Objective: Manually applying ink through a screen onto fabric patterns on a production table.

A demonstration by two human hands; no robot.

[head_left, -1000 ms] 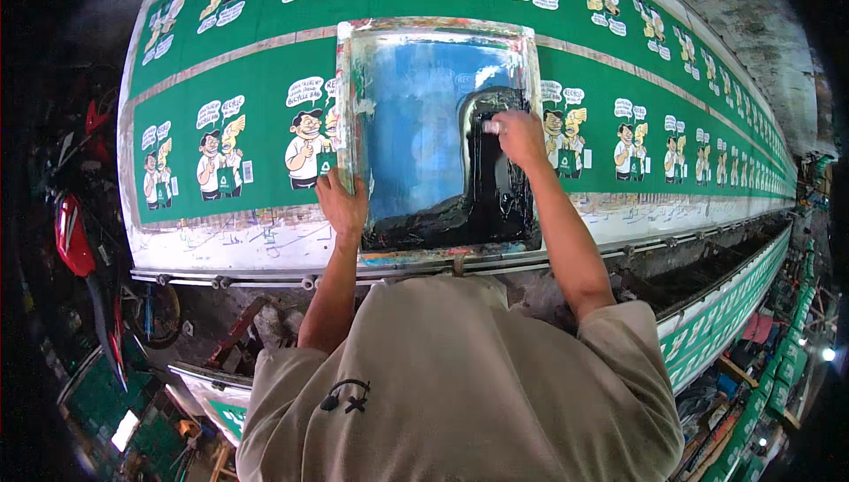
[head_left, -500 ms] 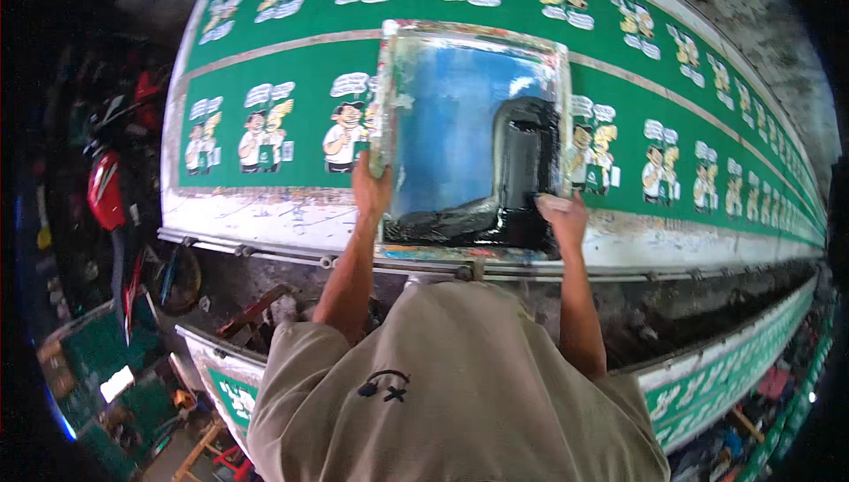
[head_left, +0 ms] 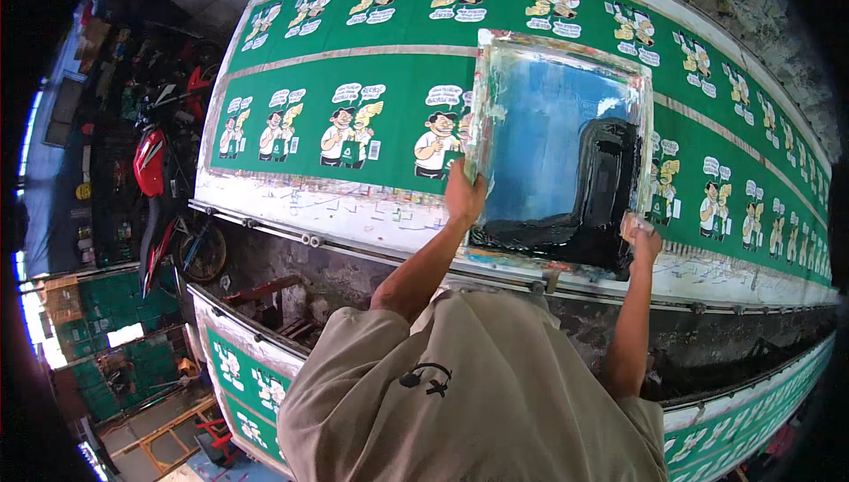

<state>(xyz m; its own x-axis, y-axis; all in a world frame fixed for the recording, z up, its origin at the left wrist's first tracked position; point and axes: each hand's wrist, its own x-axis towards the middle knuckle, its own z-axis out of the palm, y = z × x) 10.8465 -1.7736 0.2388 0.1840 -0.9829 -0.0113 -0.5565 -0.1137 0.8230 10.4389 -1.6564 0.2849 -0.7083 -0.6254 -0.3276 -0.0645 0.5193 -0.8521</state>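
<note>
A screen printing frame [head_left: 482, 102] with a blue mesh lies over or just above the green printed sheet [head_left: 309, 150]; I cannot tell whether it touches. Black ink [head_left: 539, 233] pools along its near side and up its right side, around a dark rectangular shape [head_left: 607, 171]. My left hand [head_left: 465, 195] is closed on the frame's left edge, near the lower corner. At the right edge, my right hand [head_left: 644, 239] is closed too, with a small pale piece showing at the fingers. The frame covers part of the cartoon prints beneath it.
The long white table [head_left: 371, 208] carries two rows of cartoon prints on green. A metal rail [head_left: 354, 250] runs along its near edge. Behind me stands another table with green prints [head_left: 239, 380]. A red motorcycle [head_left: 150, 164] is parked off to the left.
Held by both hands, the frame has shifted right along the table by about one print. Another cartoon print now shows on its left. My view has moved too.
</note>
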